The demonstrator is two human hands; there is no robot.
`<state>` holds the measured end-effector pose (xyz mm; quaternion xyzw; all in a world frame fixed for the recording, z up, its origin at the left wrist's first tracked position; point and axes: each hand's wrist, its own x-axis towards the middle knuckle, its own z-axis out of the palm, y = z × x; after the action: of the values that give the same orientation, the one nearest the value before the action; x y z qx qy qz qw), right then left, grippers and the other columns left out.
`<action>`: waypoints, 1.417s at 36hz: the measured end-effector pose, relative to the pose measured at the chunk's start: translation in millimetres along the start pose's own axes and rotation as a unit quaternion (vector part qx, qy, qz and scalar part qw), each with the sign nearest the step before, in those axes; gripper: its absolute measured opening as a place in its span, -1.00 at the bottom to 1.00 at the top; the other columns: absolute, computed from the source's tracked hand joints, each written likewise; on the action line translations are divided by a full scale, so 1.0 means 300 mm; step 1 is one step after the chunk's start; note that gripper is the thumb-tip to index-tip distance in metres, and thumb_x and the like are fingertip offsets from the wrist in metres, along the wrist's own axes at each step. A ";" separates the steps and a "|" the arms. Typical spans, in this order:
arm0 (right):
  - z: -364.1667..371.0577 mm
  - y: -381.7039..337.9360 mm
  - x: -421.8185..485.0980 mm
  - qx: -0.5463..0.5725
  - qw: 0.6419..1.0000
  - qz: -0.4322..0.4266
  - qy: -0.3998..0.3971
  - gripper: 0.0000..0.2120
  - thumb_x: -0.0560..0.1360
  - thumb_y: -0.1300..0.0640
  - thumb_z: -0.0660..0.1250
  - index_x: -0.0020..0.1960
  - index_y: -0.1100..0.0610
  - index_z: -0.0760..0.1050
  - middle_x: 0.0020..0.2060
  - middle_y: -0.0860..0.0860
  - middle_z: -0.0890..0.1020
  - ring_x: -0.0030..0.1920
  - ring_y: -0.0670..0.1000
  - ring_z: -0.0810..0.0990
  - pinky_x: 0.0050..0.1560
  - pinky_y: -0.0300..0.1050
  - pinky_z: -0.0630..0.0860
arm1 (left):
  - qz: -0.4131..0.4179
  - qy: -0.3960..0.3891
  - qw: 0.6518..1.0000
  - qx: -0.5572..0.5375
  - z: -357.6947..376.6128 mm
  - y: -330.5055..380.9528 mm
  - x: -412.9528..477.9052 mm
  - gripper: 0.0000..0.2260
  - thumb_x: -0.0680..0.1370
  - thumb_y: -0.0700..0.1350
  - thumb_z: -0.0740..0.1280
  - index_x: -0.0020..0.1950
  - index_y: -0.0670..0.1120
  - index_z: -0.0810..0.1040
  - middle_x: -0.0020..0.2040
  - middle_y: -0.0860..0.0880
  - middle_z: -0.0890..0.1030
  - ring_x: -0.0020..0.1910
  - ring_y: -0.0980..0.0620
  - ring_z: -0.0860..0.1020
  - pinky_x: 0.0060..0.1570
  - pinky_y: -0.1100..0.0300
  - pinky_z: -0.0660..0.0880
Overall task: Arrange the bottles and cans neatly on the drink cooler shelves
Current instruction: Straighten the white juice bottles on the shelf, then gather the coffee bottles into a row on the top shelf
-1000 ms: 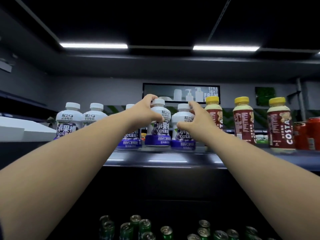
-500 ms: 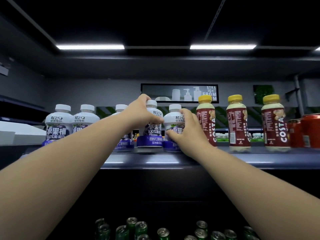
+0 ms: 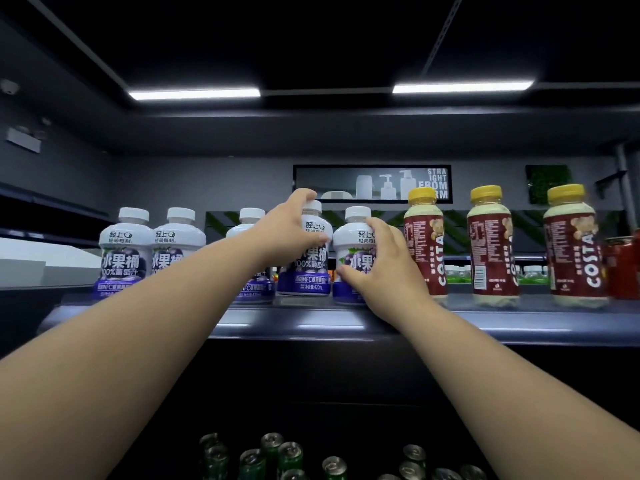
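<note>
Several white grape-juice bottles with purple labels stand in a row on the top shelf [image 3: 311, 322]. My left hand [image 3: 287, 226] grips the neck and shoulder of the fourth juice bottle [image 3: 308, 268], which stands slightly forward of the row. My right hand [image 3: 384, 268] holds the body of the fifth juice bottle [image 3: 353, 237] from its right side. Right of it stand three red Costa bottles [image 3: 491, 244] with yellow caps. Two more juice bottles [image 3: 124, 251] stand at the left, with a third partly hidden behind my left arm.
Red cans [image 3: 623, 268] stand at the shelf's far right edge. Several green cans [image 3: 287, 459] fill the lower shelf below. A white ledge [image 3: 41, 261] juts in at the left. A poster [image 3: 374, 183] hangs on the back wall.
My right hand has slid from the bottle's upper part down onto its body. The left hand keeps its hold on its bottle. The view has shifted slightly.
</note>
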<state>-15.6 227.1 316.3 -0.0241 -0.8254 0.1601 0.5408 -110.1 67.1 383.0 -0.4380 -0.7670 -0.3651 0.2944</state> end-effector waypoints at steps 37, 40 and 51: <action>-0.074 0.022 -0.120 0.024 0.995 -0.030 0.095 -0.40 0.48 0.03 0.46 0.46 0.08 0.35 0.38 -0.03 0.39 0.37 -0.05 0.36 0.41 -0.07 0.35 | 0.184 0.120 0.965 0.145 0.061 0.069 -0.197 -0.64 0.50 -0.11 0.39 0.29 -0.03 0.49 0.30 -0.03 0.46 0.26 -0.05 0.43 0.25 0.10 0.36; -0.162 0.069 -0.168 0.025 0.990 -0.027 0.137 -0.48 0.47 0.09 0.47 0.39 0.08 0.42 0.26 -0.06 0.43 0.27 -0.09 0.41 0.31 -0.07 0.43 | 0.191 0.111 0.971 0.094 0.107 0.142 -0.211 -0.66 0.51 -0.12 0.38 0.28 -0.02 0.48 0.25 0.00 0.47 0.18 -0.02 0.45 0.12 0.17 0.34; -0.425 0.289 -0.135 -0.101 0.990 0.038 0.091 -0.33 0.47 0.06 0.45 0.50 0.06 0.26 0.37 0.03 0.36 0.34 0.07 0.38 0.38 -0.04 0.32 | 0.127 0.066 0.989 -0.025 0.347 0.390 -0.159 -0.42 0.50 -0.10 0.40 0.45 0.06 0.23 0.26 0.00 0.38 0.21 0.01 0.40 0.20 0.16 0.33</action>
<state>104.5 331.1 301.7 -0.1245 -0.7834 0.0937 0.6016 1.0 171.2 323.3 -0.5140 -0.6748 -0.3717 0.3773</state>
